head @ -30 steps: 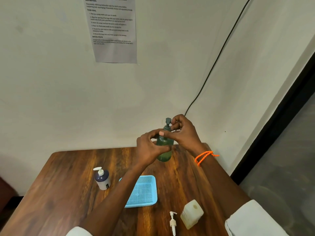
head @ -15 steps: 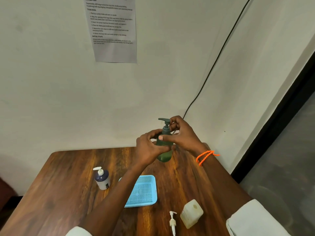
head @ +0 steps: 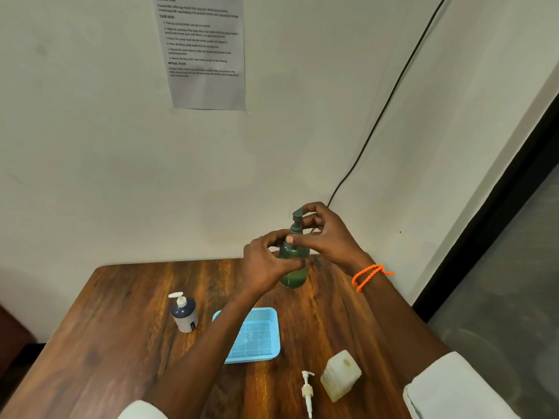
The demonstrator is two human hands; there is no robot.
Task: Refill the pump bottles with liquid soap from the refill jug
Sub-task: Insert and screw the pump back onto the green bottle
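A green pump bottle [head: 292,275] with green liquid in its lower part is held above the far side of the wooden table [head: 99,343]. My left hand [head: 267,263] grips the bottle's body. My right hand [head: 325,234] pinches its dark green pump head at the neck. A dark blue pump bottle [head: 184,313] with a white pump stands at the left. A square pale bottle [head: 340,375] without a pump stands near the front, and a loose white pump [head: 307,391] lies just left of it. No refill jug is in view.
A light blue mesh tray [head: 257,337] lies in the middle of the table, partly under my left forearm. A printed sheet [head: 205,52] hangs on the wall and a black cable [head: 390,95] runs down to the table's far corner.
The pump head has turned under my right fingers: its spout pointed left half a second ago and now points toward my right hand. Both hands and the bottle stay in place.
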